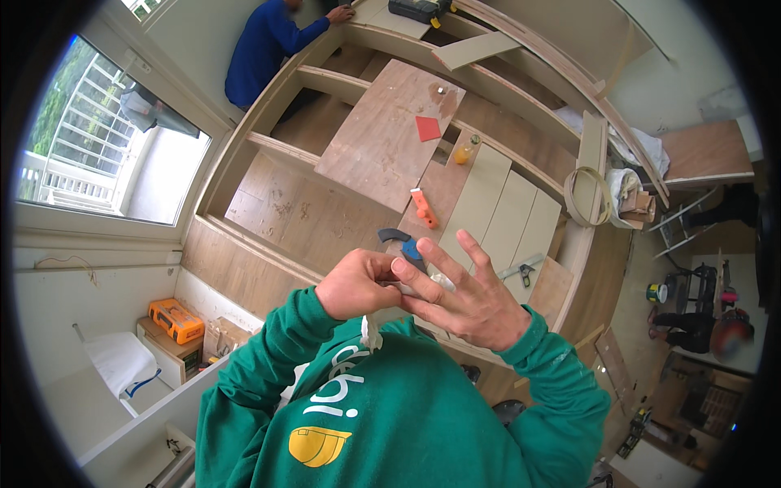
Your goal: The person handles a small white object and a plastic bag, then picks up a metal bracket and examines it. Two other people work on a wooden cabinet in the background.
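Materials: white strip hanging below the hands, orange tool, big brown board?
White strip: perhaps paper or thin plastic; looks matte and crumpled, too small to settle.
Orange tool: likely moulded plastic body, going by its even, bright colour.
Brown board: probably plywood, seemingly bare; shows streaky grain and a darker patch.

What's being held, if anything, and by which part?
Can't tell for sure: crumpled white material shows beside the left hand and right hand, but any gripping point is hidden.
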`<state>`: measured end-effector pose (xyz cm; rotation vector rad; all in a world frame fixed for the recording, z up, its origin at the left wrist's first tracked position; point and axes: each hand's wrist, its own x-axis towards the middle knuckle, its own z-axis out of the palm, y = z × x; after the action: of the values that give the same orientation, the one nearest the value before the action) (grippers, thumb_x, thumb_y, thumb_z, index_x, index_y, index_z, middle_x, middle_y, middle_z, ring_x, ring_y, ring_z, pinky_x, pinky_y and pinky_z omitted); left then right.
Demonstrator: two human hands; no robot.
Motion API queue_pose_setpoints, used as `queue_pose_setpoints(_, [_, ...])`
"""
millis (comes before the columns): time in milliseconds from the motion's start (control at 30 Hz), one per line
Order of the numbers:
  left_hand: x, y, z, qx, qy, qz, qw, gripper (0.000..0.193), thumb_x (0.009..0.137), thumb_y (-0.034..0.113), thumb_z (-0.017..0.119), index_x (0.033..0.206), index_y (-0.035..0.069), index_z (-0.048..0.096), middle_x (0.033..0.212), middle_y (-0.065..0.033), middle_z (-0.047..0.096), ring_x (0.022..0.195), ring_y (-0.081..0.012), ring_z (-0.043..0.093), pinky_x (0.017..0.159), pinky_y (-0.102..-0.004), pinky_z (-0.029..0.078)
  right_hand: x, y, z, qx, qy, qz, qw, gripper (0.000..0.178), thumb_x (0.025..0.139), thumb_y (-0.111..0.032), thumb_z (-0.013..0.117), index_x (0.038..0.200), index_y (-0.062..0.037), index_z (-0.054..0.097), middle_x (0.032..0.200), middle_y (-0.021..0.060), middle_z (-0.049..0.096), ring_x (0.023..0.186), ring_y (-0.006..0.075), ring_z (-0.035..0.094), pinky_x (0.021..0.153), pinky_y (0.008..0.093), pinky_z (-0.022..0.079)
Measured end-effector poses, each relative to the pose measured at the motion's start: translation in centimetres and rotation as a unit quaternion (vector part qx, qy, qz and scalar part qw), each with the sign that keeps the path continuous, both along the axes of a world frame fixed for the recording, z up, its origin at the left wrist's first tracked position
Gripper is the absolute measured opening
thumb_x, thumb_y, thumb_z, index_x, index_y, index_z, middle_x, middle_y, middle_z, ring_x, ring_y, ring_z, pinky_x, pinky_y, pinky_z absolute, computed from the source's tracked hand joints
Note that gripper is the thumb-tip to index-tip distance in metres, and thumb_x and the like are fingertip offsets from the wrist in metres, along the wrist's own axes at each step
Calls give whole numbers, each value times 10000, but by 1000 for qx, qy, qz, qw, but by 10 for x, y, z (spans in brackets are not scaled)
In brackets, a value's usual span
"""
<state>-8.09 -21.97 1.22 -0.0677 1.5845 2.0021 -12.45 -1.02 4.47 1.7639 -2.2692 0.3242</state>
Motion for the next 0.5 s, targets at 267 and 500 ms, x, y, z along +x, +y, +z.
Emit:
queue_pose_setpoints(267, [6,-6,-2,83,-36,52,995,184,808,-43,540,982,-39,601,880,-47,649,799,-82,611,707,-229,496,3,6,-1,-21,13,-43,999,283,767,-299,697,1048,-289,665,1382,-35,424,1338,264,319,1091,540,239])
queue_pose_setpoints(500, [9,-3,-3,88,-24,84,992,168,848,-14,553,1010,-35,594,911,-29,638,822,-77,600,723,-220,485,4,9,2,-37,-83,-68,994,304,736,-226,728,1034,-236,670,1333,44,462,1250,270,414,995,513,342])
